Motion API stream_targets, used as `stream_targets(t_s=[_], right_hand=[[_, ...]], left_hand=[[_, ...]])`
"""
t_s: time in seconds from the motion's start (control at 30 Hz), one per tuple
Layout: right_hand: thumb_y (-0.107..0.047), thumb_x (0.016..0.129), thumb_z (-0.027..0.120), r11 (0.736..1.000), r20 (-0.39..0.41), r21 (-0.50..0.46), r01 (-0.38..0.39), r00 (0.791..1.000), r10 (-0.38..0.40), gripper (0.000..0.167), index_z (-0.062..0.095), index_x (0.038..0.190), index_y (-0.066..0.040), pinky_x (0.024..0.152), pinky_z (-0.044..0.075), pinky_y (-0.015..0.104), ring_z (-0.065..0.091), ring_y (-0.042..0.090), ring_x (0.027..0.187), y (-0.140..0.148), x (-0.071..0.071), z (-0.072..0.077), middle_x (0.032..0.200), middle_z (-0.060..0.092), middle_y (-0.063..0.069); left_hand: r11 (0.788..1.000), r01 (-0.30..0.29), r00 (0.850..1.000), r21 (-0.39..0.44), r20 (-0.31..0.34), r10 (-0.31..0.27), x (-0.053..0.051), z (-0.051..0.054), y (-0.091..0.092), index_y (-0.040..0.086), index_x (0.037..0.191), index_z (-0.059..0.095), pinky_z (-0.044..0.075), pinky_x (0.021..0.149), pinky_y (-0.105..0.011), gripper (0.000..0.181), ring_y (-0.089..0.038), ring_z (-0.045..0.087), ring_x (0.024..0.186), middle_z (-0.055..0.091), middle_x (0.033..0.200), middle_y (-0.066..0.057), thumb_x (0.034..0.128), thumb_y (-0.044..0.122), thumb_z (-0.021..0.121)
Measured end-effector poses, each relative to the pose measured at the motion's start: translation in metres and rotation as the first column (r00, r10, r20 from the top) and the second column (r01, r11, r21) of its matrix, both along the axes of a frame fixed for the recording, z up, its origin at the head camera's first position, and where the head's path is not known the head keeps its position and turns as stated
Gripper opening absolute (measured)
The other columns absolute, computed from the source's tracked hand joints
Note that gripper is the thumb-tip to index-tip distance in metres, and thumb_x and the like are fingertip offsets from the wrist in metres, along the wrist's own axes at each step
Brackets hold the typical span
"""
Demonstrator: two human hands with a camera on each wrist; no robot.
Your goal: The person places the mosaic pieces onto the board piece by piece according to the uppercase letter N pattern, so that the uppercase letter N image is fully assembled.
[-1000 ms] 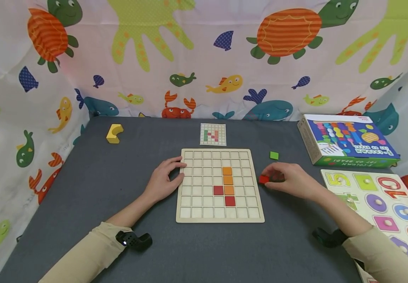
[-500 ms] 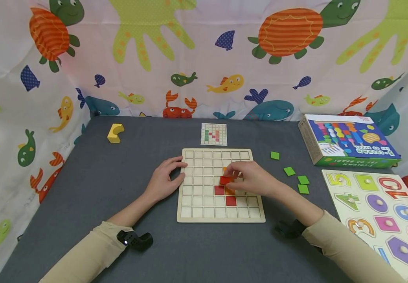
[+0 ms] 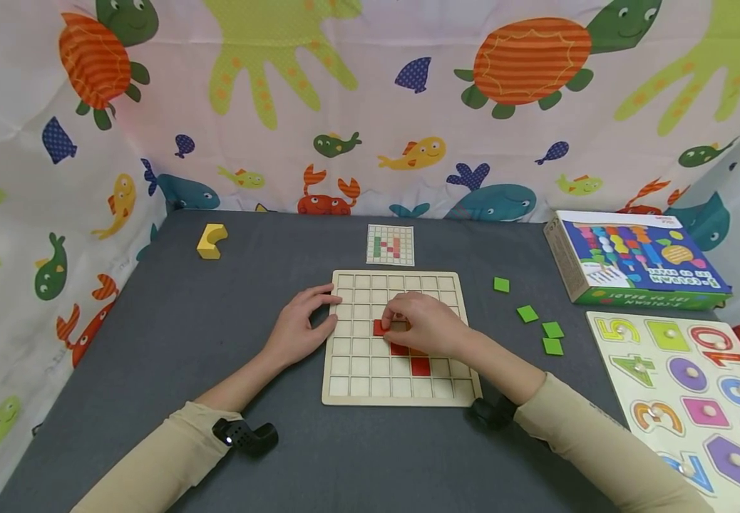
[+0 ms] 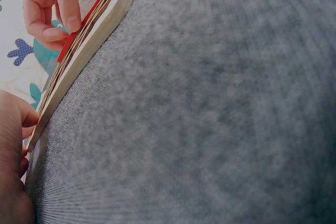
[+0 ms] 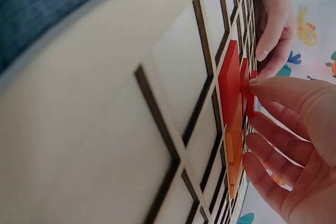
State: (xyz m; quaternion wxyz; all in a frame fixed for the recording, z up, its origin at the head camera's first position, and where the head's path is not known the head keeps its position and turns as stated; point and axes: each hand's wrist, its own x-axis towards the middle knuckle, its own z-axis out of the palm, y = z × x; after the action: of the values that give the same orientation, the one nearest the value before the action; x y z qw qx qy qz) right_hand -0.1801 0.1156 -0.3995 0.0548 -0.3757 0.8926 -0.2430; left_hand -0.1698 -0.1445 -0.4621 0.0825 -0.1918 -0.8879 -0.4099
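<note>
A wooden grid board [image 3: 402, 397] lies flat on the dark table. Near its middle, my right hand [image 3: 426, 322] pinches a square red tile [image 3: 378, 328] between thumb and fingertips, right at the grid. Other red tiles [image 3: 420, 366] sit in cells closer to me; in the right wrist view orange tiles [image 5: 235, 156] line up beside them, mostly covered by my hand in the head view. My left hand [image 3: 299, 322] rests against the board's left edge, fingers and thumb touching the rim. Beyond the board lies a small pattern card [image 3: 391, 246] with coloured squares.
Several loose green tiles [image 3: 527, 313] lie right of the board. Further right are a colourful box [image 3: 642, 260] and a number-and-shape peg puzzle [image 3: 684, 413]. A yellow arched block [image 3: 212, 241] stands at the back left. A sea-animal curtain [image 3: 370, 107] hangs behind the table.
My right hand has carried the red tile from beside the board's right edge leftward onto the grid, past the orange column, uncovering several green tiles. My left hand stays put.
</note>
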Motion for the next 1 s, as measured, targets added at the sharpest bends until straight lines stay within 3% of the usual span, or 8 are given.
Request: stream_targets(t_s=[0.43, 0.67, 0.83, 1.0], right_hand=[[-0.018, 0.086, 0.075, 1.000, -0.001, 0.004, -0.009, 1.000, 0.009, 0.009, 0.071, 0.093, -0.015, 0.084, 0.048, 0.034, 0.057, 0.016, 0.090, 0.000, 0.000, -0.003, 0.095, 0.065, -0.003], [-0.020, 0.088, 0.074, 0.998, 0.032, -0.047, -0.033, 0.999, 0.035, 0.011, 0.072, 0.098, -0.014, 0.085, 0.047, 0.035, 0.058, 0.017, 0.091, 0.008, 0.000, 0.000, 0.098, 0.067, -0.004], [-0.019, 0.090, 0.071, 0.997, 0.067, -0.070, 0.033, 0.997, -0.029, 0.010, 0.072, 0.100, -0.015, 0.078, 0.050, 0.033, 0.059, 0.016, 0.085, 0.022, -0.004, 0.002, 0.094, 0.066, -0.007], [-0.017, 0.091, 0.069, 0.990, 0.097, -0.086, 0.108, 0.990, -0.100, 0.012, 0.072, 0.102, -0.013, 0.078, 0.052, 0.037, 0.060, 0.018, 0.089, 0.048, -0.008, 0.003, 0.098, 0.068, -0.005]], left_hand=[[1.000, 0.002, 1.000, 0.005, -0.022, -0.001, 0.000, -0.001, 0.002, 0.010, 0.119, 0.070, 0.038, 0.104, -0.051, 0.029, -0.027, 0.047, 0.130, 0.054, 0.139, -0.010, 0.0913, 0.017, 0.065], [1.000, 0.013, 0.999, 0.015, -0.053, -0.012, 0.000, 0.000, 0.002, 0.009, 0.117, 0.070, 0.039, 0.101, -0.053, 0.028, -0.030, 0.049, 0.127, 0.055, 0.137, -0.012, 0.0907, 0.016, 0.065], [1.000, 0.020, 0.999, 0.015, -0.029, -0.020, 0.000, 0.000, 0.002, 0.010, 0.119, 0.070, 0.038, 0.103, -0.052, 0.028, -0.029, 0.048, 0.129, 0.054, 0.139, -0.010, 0.0914, 0.017, 0.066], [1.000, 0.012, 1.000, 0.014, -0.009, -0.012, 0.001, 0.000, 0.000, 0.011, 0.119, 0.069, 0.038, 0.104, -0.051, 0.028, -0.027, 0.047, 0.130, 0.054, 0.139, -0.010, 0.0922, 0.017, 0.065]])
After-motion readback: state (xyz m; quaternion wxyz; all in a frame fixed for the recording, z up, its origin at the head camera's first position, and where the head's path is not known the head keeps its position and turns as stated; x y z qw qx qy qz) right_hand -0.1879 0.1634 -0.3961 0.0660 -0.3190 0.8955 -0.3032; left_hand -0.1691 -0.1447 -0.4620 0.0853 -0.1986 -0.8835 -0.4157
